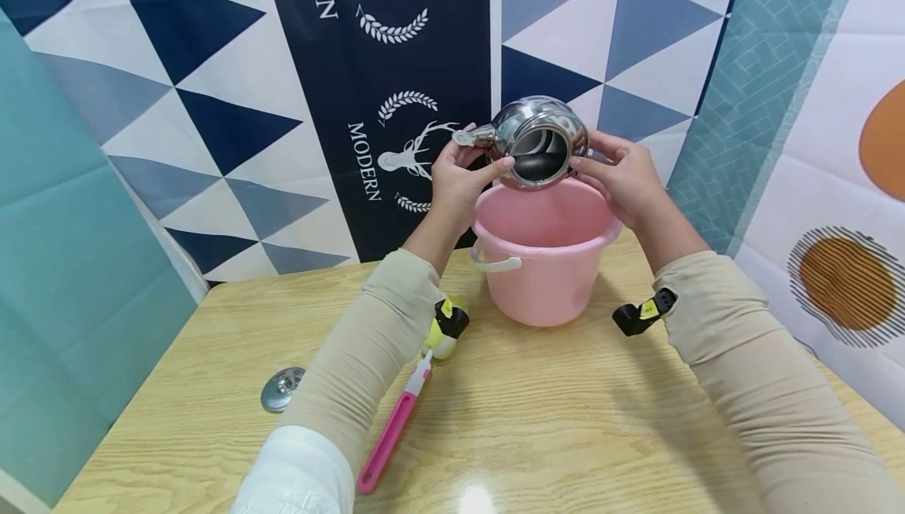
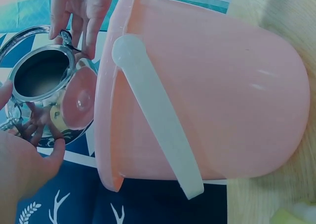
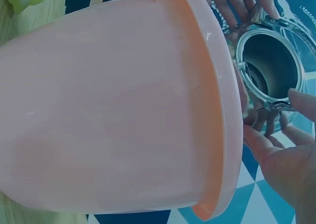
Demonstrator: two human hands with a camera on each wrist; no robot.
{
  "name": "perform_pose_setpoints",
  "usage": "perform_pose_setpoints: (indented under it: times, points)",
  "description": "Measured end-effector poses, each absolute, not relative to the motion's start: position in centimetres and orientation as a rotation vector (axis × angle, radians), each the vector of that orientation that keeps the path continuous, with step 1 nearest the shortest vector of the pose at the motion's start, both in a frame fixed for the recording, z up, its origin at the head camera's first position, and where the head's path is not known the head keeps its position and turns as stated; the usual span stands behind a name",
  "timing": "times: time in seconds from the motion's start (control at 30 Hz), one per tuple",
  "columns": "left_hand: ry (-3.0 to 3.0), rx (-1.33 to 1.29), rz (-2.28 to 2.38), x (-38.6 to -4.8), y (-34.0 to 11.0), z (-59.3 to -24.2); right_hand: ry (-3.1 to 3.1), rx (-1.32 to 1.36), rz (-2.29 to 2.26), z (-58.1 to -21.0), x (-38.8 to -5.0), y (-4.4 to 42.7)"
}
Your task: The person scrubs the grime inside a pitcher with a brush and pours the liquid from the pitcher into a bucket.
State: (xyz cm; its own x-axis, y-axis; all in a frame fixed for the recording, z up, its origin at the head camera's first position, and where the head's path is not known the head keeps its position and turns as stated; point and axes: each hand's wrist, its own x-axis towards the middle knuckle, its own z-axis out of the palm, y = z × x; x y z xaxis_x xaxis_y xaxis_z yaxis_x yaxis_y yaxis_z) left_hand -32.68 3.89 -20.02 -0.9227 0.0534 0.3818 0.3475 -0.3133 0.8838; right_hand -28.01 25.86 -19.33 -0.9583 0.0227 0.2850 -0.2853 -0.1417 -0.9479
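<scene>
A shiny steel teapot [image 1: 540,141] is tilted above the rear rim of a pink bucket [image 1: 544,282], its lidless round mouth facing me. My left hand [image 1: 459,180] holds its spout side, thumb near the mouth's edge. On the opposite side my right hand [image 1: 625,176] grips the body, with its thumb by the rim. Both wrist views show the teapot's dark inside; in the left one the bucket is mirrored on the polished teapot body [image 2: 79,98]. Some fingers are hidden behind the teapot.
A round metal lid [image 1: 283,388] lies on the wooden table [image 1: 537,420] at the left. Beside my left forearm is a brush with a pink handle [image 1: 389,443] and a yellow-and-white sponge head [image 1: 440,341]. Patterned cloth [image 1: 212,105] hangs behind the table.
</scene>
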Motion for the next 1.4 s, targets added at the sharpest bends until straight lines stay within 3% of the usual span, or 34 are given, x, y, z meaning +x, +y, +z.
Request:
perform_pose_setpoints:
  times: [1.4]
  points:
    - [-1.803,-0.561,-2.224,-32.49,3.61,-19.56,-1.735,0.299,2.334,-19.74,-28.17,25.26]
